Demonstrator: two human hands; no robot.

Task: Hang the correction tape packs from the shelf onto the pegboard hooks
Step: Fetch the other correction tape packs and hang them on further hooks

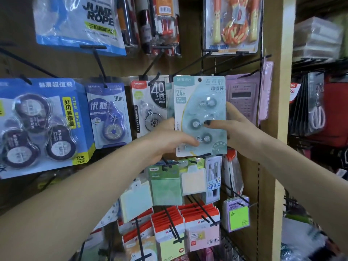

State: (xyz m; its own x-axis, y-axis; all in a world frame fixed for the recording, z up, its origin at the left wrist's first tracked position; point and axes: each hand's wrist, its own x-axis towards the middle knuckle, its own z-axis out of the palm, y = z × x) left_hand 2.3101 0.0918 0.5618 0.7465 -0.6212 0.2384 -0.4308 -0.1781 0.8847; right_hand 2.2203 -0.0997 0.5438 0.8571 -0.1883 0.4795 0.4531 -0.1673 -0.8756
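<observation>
Both arms reach up and forward to the brown pegboard wall. The left hand pinches the bottom left of the pale blue-green plastic tape pack. The right hand grips its right edge, thumb across the front. The pack is upright, its hole by a black hook.

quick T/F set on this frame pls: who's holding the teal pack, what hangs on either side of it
1. Both hands hold the teal pack. True: left hand grips its lower left edge, right hand its right edge.
2. A calculator pack hangs right of it. True.
3. The pack marked 40 hangs right of the teal pack. False: it hangs to the left.
4. The jump rope bag hangs below the teal pack. False: it hangs above, to the left.
5. The teal pack shows three round rolls. True.
</observation>
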